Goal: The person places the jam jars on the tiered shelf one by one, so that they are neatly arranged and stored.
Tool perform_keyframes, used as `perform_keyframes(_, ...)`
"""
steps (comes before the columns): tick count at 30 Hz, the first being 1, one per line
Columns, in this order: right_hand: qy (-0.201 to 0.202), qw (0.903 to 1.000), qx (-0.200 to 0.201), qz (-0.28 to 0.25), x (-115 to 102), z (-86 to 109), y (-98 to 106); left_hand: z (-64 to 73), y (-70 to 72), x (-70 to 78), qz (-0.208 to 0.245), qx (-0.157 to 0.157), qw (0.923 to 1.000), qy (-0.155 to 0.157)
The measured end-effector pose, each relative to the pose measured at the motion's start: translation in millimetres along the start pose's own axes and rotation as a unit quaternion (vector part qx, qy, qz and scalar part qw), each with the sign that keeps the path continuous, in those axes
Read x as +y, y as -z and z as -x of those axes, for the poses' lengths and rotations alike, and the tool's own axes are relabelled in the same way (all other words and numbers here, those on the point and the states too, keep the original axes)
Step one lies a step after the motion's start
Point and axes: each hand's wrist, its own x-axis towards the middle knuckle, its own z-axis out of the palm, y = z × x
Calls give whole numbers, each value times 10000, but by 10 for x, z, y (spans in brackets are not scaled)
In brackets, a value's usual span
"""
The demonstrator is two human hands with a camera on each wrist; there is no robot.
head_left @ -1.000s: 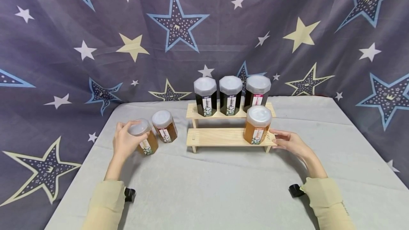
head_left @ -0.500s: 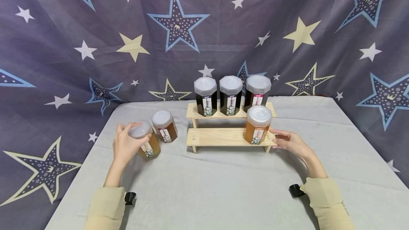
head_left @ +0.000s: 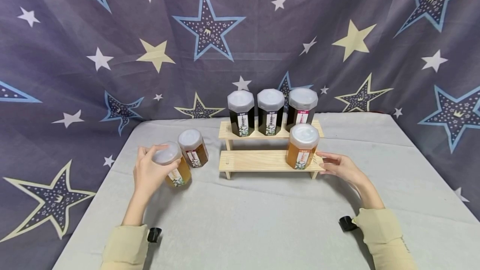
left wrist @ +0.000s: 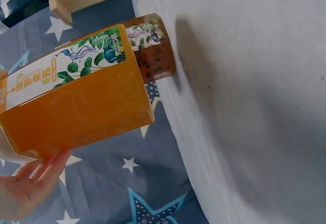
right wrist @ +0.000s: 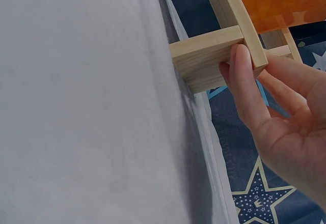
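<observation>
My left hand [head_left: 151, 171] grips a honey jar [head_left: 181, 174] by its pale lid, thumb and fingers on opposite sides. In the left wrist view the jar's amber body [left wrist: 81, 117] is held off the cloth, its shadow apart from it. Just behind stands a second, darker reddish-brown jar [head_left: 196, 156]. At the right, my right hand [head_left: 343, 169] pinches the end of a two-step wooden rack [head_left: 255, 161], thumb below the board and fingers at its edge. Near those fingers an orange honey jar [head_left: 300, 155] stands on the lower step.
Three dark jars with white lids stand along the rack's upper step: left jar [head_left: 241, 113], middle jar [head_left: 271, 113], right jar [head_left: 302, 107]. Grey cloth [head_left: 247, 224] covers the table. A star-patterned curtain [head_left: 247, 7] hangs behind and at both sides.
My left hand has lifted the honey jar and shifted it slightly right and toward me. The right hand and the rack have stayed where they were.
</observation>
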Motion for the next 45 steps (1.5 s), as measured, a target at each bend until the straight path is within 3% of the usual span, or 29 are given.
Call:
perform_keyframes(12,-19,10000,38,-3,-6,-8,3,29,1,212,74,-88,9999,120)
perform_keyframes(34,-32,10000,44,-30,-8,-5,-1,20,-119,568,320,-87,9992,-211)
perform_keyframes(45,-61,10000,37,-2,-7,-6,-5,32,-221,694,432,-239,9983,-319)
